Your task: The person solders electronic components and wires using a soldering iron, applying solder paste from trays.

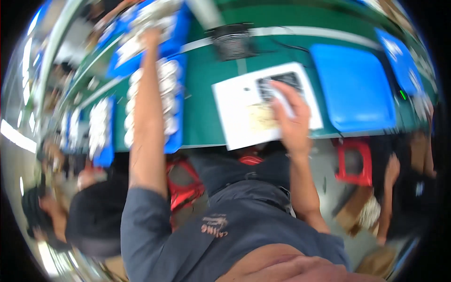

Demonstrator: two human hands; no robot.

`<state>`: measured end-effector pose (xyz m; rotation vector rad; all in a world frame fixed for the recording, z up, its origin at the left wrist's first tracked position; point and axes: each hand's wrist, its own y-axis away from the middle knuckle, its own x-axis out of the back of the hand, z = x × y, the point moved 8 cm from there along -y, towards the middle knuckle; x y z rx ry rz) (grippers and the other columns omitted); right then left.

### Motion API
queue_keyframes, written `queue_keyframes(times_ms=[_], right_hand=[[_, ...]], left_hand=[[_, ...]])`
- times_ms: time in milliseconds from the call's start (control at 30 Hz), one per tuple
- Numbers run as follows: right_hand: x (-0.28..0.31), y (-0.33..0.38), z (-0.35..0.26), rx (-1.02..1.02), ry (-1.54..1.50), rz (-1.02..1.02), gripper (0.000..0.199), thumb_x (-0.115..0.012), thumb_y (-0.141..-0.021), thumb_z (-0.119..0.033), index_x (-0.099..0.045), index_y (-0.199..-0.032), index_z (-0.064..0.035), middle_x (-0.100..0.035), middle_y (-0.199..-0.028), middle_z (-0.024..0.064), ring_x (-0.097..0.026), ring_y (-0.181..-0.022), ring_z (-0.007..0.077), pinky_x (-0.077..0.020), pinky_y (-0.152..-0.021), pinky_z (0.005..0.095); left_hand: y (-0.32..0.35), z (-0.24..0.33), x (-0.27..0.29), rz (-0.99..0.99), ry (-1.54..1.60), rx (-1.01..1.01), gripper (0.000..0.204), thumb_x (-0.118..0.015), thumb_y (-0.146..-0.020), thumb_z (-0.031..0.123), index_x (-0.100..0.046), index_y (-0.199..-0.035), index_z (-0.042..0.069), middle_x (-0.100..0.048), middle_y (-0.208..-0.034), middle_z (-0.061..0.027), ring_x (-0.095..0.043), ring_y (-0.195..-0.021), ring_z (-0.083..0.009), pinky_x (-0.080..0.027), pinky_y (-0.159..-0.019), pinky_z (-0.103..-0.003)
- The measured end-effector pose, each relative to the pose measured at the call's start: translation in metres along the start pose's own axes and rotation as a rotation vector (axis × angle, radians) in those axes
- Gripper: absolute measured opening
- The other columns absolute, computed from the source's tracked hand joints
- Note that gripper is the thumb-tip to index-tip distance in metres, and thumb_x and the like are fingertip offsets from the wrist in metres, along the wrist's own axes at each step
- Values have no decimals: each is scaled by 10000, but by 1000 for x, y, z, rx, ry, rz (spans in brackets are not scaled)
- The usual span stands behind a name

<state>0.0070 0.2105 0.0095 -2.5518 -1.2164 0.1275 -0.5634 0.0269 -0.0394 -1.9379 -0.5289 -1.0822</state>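
Green and long, the table (202, 122) runs across a busy workroom, with red stools (353, 160) tucked under its near edge and other people sitting to the left and right. Nearest the person, at that edge, lies a white sheet or flat white tray (239, 113) with a dark patch of small parts at its far end. The right hand (291, 115) rests on it, palm down and fingers loosely spread, with what looks like a small pale piece under the fingertips; motion blur hides whether it is pinched or only touched. The sheet looks light and thin, likely to slide or bend if pushed from one corner, so it is best steadied flat with the palm or lifted by two edges. To its right sits a bare blue tray (352, 87), stiff-looking plastic. Further out on the left, a long blue tray (176, 136) carries rows of small round whitish parts (167, 98); these seem light and loose, easy to spill, and would be picked one at a time between fingertips. The left hand (151, 36) reaches far past them, arm fully stretched, to another tray of the same parts (141, 19) at the back; I cannot tell whether its fingers are open or closed. A small black fan (232, 41) stands beyond the sheet.
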Motion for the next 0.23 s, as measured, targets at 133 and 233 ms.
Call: queue_keyframes(times_ms=[133, 233], right_hand=[[-9, 8, -18, -5, -112, -106, 366, -622, -924, -9, -644, -1287, 29, -679, -1150, 92, -620, -1035, 142, -476, -927, 271], [-17, 6, -21, 10, -181, -129, 390, -625, -923, -26, -636, -1310, 26, -660, -1064, 65, -589, -889, 98, -482, -818, 231]], left_hand=[[26, -113, 47, 128, 371, 621, 440, -624, -866, 449, -780, -1029, 71, -725, -1100, -257, -684, -1118, -392, -488, -1037, -489], [39, -130, 43, 71, 465, 610, 538, -602, -922, 485, -679, -1214, 39, -706, -1184, -235, -676, -1094, -386, -510, -955, -511]])
